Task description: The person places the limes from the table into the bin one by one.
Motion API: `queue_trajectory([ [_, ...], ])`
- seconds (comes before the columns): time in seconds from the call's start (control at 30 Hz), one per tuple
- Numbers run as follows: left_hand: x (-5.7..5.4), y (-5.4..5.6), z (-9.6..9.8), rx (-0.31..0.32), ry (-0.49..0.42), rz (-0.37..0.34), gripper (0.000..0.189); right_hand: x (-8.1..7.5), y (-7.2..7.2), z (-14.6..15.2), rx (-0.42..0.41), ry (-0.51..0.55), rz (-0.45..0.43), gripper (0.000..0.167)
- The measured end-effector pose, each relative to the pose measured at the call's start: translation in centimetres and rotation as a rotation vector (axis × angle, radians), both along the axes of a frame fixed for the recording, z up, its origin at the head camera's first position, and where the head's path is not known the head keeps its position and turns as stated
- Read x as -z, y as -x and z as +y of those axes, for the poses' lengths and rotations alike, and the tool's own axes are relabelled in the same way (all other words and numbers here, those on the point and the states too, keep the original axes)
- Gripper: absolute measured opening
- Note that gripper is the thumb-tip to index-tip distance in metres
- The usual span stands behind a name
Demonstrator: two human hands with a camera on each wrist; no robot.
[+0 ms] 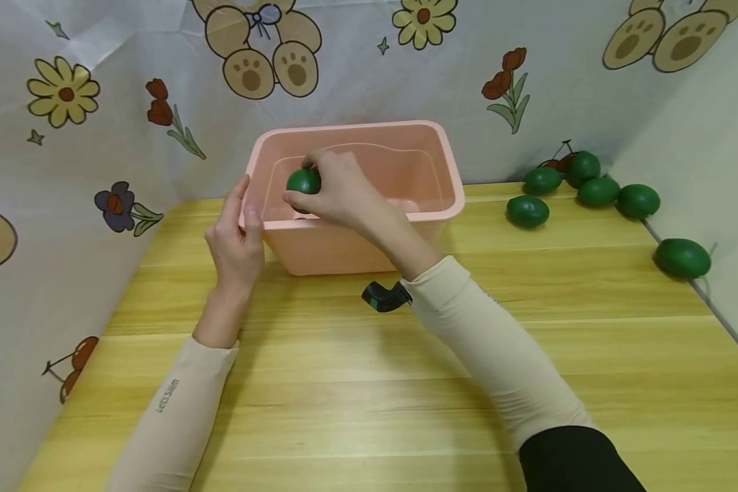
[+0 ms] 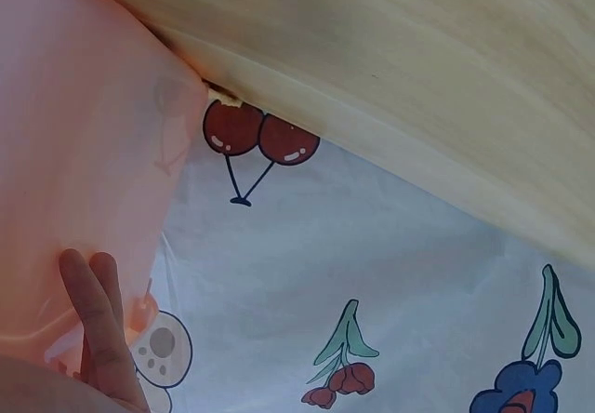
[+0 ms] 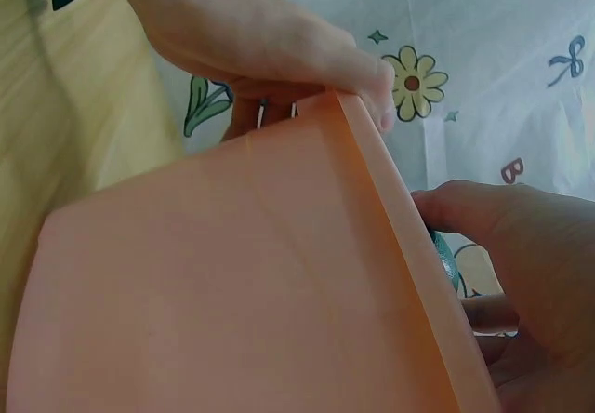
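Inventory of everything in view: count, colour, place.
Table: one, yellow, foreground
Printed sheet: at least one, white, behind table
Tub: one, pink, rear of table; floor partly hidden
Held fruit: one, green, at tub's opening
Loose fruit: six, green, table's right rear
Device: one, black, at right wrist
Forearm sleeves: two, cream, forearms
Upper sleeve: one, black, right arm
Left hand: one, bare, fingers gripping tub's left rim
Right hand: one, bare, fingers around held fruit

A wood-grain table (image 1: 369,383) carries a pink tub (image 1: 338,253) at twelve o'clock and six green fruits (image 1: 527,212) around two o'clock.
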State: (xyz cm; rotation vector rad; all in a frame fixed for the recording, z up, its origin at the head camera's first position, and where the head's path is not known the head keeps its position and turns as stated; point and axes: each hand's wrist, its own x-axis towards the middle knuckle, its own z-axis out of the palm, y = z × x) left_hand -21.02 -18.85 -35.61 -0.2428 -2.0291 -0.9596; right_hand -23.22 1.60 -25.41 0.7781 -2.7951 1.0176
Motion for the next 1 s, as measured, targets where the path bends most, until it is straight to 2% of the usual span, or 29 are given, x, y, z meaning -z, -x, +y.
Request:
queue_trajectory([
  [0.17, 0.0, 0.1, 0.2, 0.005, 0.017, -0.006, 0.062, 0.2, 0.0, -0.5, -0.010, -0.036, 0.009, 0.051],
  [0.33, -0.1, 0.2, 0.3, -0.005, 0.013, -0.006, 0.062, 0.2, 0.0, -0.5, -0.006, -0.080, -0.007, 0.065],
  [0.4, -0.1, 0.1, 0.3, -0.015, 0.004, -0.001, 0.062, 0.2, 0.0, -0.5, -0.008, -0.081, 0.006, 0.066],
  [0.7, 0.1, 0.0, 0.6, -0.010, -0.021, 0.018, 0.061, 0.3, -0.6, 2.0, 0.006, 0.095, 0.119, 0.039],
  [0.87, 0.1, 0.0, 0.6, -0.016, -0.018, 0.015, 0.061, 0.1, -0.6, 5.2, 0.046, 0.139, 0.183, 0.033],
  [1.0, 0.2, -0.1, 0.3, -0.026, 0.001, 0.011, 0.061, -0.2, -0.4, 8.3, 0.111, 0.201, 0.193, 0.029],
])
